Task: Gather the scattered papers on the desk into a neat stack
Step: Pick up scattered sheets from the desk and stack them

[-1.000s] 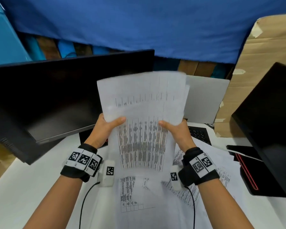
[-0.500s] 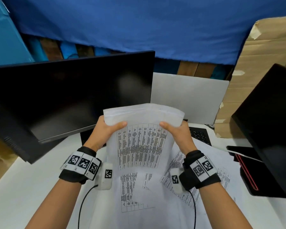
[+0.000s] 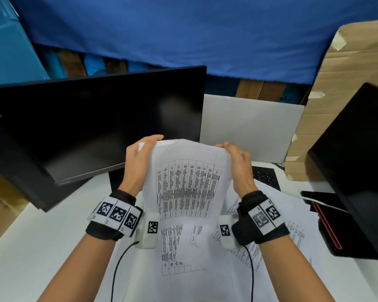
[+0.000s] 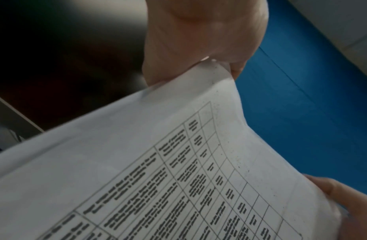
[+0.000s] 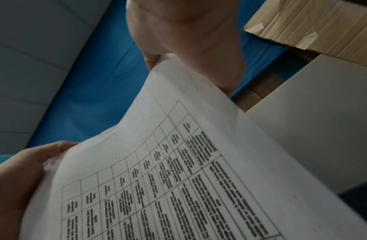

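The printed tables on the held papers [image 3: 189, 184] are too small and blurred to read. They hide the fingers of both hands behind them (only thumbs show) and perhaps part of the keyboard [image 3: 264, 176]. The right monitor [image 3: 358, 160] is cut off by the head view's edge.

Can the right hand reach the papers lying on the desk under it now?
Probably not yet: the right hand grips the held sheets together with the left hand. The loose papers lie uncovered below.

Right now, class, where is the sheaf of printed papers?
In the head view the sheaf of printed papers stands centre, gripped between left hand and right hand, before the monitor.
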### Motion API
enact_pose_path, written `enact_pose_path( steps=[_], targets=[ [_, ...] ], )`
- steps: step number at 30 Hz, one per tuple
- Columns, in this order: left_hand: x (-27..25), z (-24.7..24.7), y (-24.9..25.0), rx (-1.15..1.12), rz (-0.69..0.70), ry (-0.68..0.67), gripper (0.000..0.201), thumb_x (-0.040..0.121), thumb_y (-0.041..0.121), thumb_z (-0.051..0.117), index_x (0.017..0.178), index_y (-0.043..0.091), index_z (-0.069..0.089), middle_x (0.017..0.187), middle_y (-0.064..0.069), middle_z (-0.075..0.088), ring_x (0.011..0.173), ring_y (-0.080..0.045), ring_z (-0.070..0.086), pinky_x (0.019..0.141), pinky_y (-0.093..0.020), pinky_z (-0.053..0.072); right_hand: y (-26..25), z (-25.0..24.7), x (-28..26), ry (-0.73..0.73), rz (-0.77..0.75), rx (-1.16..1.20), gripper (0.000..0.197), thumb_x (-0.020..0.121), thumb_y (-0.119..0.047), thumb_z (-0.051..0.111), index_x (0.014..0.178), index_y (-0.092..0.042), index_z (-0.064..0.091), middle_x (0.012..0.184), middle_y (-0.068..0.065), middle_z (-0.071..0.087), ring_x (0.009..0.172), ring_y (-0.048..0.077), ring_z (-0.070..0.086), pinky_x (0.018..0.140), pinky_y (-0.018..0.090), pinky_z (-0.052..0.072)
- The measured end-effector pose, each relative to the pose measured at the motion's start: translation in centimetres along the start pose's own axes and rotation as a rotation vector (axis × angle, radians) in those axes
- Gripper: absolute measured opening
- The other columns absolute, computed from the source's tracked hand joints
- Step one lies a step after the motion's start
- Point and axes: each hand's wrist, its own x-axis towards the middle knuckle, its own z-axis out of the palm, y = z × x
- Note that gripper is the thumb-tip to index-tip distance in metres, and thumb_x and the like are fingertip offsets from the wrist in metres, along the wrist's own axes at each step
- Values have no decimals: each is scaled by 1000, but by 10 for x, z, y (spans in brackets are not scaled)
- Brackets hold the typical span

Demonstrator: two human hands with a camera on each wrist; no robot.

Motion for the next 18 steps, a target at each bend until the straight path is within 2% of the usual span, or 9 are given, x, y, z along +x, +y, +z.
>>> enact_pose_path(
  steps=[3, 5, 7, 10, 11, 13, 15, 16, 18],
  targets=[
    [1, -7, -2, -41, 50, -94, 32, 81, 46, 48, 100, 26, 64, 93, 6, 69, 85, -11, 66, 72, -21, 52, 3, -9, 0, -141, -47, -20, 21, 71, -45, 62, 82, -29, 69, 80, -14, 69, 69, -6, 62, 67, 8, 49],
    [2, -19, -12, -67, 49, -232, 48, 70, 59, 58, 109, 32, 59, 104, 5, 70, 95, -12, 67, 77, -22, 55, 15, -18, 3, -246, 19, -81, 31, 72, -28, 72, 102, -25, 63, 102, -3, 69, 77, -8, 64, 78, 12, 52],
    [0, -27, -26, -6, -54, -329, 57, 58, 58, 70, 108, 34, 58, 101, 10, 72, 95, -11, 67, 78, -26, 56, 32, -22, 1, -284, 110, -199, 36, 77, -12, 69, 112, -15, 61, 112, 7, 66, 79, -7, 63, 82, 18, 53],
    [-9, -22, -39, 197, -132, -313, 29, 73, 25, 72, 96, 35, 58, 86, 24, 72, 88, 3, 66, 88, -32, 53, 45, -23, -3, -210, 137, -219, 37, 82, -10, 65, 118, -5, 59, 116, 9, 64, 82, -5, 60, 73, 9, 51],
    [-11, -18, -36, 219, -123, -293, 28, 78, 14, 67, 94, 35, 57, 84, 21, 72, 84, 8, 65, 89, -33, 52, 43, -21, -4, -180, 121, -189, 36, 82, -9, 64, 117, -5, 60, 112, 6, 65, 80, -5, 61, 75, 11, 52],
    [-11, -15, -27, 173, -84, -282, 33, 79, 7, 65, 93, 37, 58, 87, 18, 71, 84, 8, 65, 87, -31, 51, 33, -22, -2, -128, 79, -144, 29, 82, -9, 64, 111, -9, 63, 99, -4, 67, 73, -10, 64, 72, 9, 52],
    [-7, -17, -20, 104, -49, -316, 32, 73, 14, 71, 91, 39, 63, 89, 21, 73, 88, 3, 66, 81, -24, 54, 25, -24, -2, -129, 48, -122, 20, 82, -9, 64, 98, -19, 66, 91, -11, 66, 72, -12, 64, 67, 5, 50],
    [-7, -18, -19, 68, -53, -338, 30, 67, 23, 76, 90, 40, 66, 91, 22, 73, 90, 0, 67, 78, -21, 55, 24, -24, -3, -141, 50, -124, 19, 82, -9, 65, 96, -22, 65, 92, -11, 66, 75, -11, 65, 70, 7, 51],
    [-12, -21, -30, 10, -129, -348, 40, 52, 42, 80, 90, 41, 68, 94, 18, 73, 91, -5, 68, 76, -24, 56, 36, -23, -6, -178, 117, -179, 27, 82, -12, 65, 108, -15, 63, 108, 0, 67, 91, 1, 65, 85, 19, 51]
  ],
)
